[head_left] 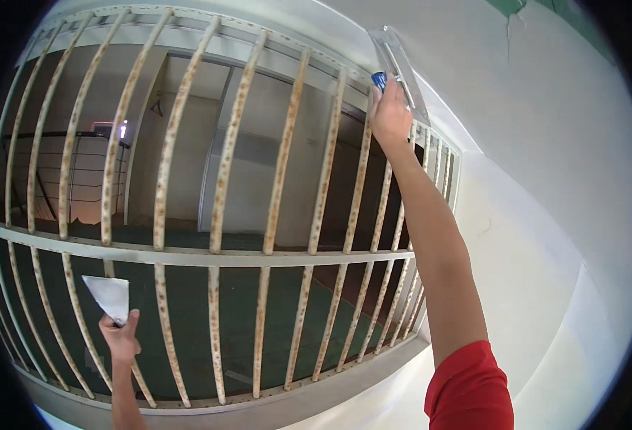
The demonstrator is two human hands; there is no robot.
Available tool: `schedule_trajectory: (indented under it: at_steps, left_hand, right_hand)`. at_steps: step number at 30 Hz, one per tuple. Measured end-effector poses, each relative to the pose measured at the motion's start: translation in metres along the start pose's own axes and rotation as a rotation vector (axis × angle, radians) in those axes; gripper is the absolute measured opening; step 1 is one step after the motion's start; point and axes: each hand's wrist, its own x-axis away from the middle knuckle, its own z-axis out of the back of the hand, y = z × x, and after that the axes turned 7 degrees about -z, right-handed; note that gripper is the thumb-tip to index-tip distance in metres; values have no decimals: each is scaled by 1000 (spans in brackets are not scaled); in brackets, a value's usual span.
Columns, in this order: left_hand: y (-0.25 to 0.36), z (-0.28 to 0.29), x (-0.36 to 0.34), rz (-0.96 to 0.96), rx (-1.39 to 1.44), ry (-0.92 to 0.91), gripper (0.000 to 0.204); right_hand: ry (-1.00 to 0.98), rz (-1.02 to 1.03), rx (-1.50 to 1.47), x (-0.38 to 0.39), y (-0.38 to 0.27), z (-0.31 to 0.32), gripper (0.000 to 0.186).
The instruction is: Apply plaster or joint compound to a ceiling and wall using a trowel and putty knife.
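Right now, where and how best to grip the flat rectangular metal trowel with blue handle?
Probably the trowel's blue handle, from below, where the right hand wraps it: the handle stands off the long flat blade, leaving finger room away from its edges.

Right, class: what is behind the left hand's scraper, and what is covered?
Behind the scraper, a metal bar shows above its top edge, with dark green floor beyond. Whatever lies directly behind it and the left hand cannot be seen.

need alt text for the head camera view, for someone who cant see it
A person's right hand holds a flat trowel high at the upper right of a pale, rust-spotted barred grille. Lower left, the left hand holds a scraper, blade up.
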Motion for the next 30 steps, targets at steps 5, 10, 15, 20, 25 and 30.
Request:
schedule_trajectory:
  at_steps: [5, 10, 15, 20, 25, 30]
  left_hand:
    - [1, 1, 2, 92, -44, 40, 17]
    - [-58, 34, -5, -31, -39, 111, 18]
    - [-42, 21, -13, -34, -90, 100, 17]
    - [-52, 23, -19, -122, -96, 84, 18]
    - [-42, 17, -19, -140, -87, 63, 19]
    - [6, 1, -5, -156, 18, -1, 10]
  right_hand:
    - [-57, -52, 34, 22, 63, 0, 45]
    - [-147, -102, 75, 49, 139, -7, 46]
    - [-372, -381, 41, 100, 241, 18, 35]
    - [-486, -380, -115, 221, 231, 110, 32]
    - [-638, -528, -338, 280, 156, 245, 26]
    - [-993, -850, -544, 286, 91, 369, 17]
